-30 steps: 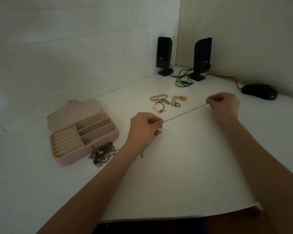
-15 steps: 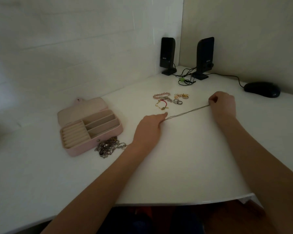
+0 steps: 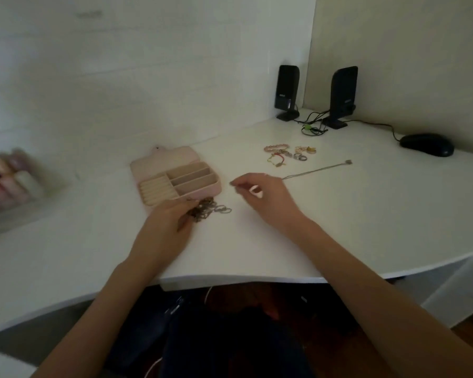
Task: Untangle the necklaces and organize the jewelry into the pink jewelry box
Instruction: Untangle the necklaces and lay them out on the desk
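Desk (image 3: 339,227) white, dim light. Pink jewelry box (image 3: 175,178) lies open left of centre, lid flat behind it, compartments showing no contents. Tangled necklaces (image 3: 212,210) sit in a heap just in front of the box, touching its front edge. Left hand (image 3: 172,216) rests on the heap's left side, fingers (image 3: 189,207) curled into the chains; whether they actually pinch a strand cannot be told. Right hand (image 3: 260,190) hovers right of the heap, fingers loosely bent, holding nothing. Single thin necklace (image 3: 316,169) lies stretched out on the desk beyond the right hand. Small cluster of bracelets and rings (image 3: 287,154) farther back.
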`<move>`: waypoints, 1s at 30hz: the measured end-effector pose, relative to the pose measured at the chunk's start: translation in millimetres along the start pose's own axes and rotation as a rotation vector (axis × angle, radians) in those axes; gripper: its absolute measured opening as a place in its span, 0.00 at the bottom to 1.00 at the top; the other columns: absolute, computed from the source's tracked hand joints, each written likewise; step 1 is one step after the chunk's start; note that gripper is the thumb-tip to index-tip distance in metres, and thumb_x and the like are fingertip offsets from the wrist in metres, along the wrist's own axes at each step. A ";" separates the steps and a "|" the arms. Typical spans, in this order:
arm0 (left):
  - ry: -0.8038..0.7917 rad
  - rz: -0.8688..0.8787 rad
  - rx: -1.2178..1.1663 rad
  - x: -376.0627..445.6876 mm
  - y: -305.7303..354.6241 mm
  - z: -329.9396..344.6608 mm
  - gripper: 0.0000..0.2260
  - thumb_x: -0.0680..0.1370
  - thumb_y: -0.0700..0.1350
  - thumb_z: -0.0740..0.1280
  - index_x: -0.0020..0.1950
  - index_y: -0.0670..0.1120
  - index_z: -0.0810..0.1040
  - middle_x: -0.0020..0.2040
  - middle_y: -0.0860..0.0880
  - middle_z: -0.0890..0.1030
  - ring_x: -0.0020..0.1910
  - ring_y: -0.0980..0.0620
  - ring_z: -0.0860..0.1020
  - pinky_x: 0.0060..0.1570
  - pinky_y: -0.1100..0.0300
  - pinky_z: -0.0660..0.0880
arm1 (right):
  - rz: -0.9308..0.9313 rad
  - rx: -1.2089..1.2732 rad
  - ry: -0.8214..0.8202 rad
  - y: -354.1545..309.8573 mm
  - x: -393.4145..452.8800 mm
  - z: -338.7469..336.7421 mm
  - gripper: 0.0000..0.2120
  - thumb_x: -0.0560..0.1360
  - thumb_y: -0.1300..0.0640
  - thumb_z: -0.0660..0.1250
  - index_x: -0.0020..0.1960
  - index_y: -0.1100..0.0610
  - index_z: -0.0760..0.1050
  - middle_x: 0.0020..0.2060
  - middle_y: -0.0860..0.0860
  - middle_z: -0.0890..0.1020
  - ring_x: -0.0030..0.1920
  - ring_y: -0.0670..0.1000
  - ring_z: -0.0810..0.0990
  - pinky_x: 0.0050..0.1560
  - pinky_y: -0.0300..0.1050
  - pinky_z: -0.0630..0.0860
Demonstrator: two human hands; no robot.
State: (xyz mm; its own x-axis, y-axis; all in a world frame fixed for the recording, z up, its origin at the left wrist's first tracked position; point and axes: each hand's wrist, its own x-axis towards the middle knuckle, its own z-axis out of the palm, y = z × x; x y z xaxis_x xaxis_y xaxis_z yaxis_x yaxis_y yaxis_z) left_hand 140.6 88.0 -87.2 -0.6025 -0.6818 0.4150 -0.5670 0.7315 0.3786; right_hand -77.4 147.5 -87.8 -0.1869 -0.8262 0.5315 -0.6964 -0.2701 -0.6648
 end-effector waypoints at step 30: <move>0.259 -0.273 -0.441 2.0 -11.4 -1.2 0.07 0.78 0.41 0.63 0.42 0.51 0.72 0.33 0.55 0.79 0.34 0.58 0.77 0.32 0.71 0.70 | 0.375 0.597 -0.038 -34.6 28.3 45.3 0.02 0.79 0.63 0.62 0.47 0.61 0.71 0.30 0.51 0.77 0.29 0.45 0.76 0.34 0.36 0.74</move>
State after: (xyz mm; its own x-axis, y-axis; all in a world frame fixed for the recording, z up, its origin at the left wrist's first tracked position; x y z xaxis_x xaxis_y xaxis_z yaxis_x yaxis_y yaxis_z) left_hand 146.5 78.3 -89.7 -0.2785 -0.8629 0.4217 -0.3618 0.5010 0.7862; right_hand -27.2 111.1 -73.5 -0.3084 -0.9303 0.1985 -0.0889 -0.1796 -0.9797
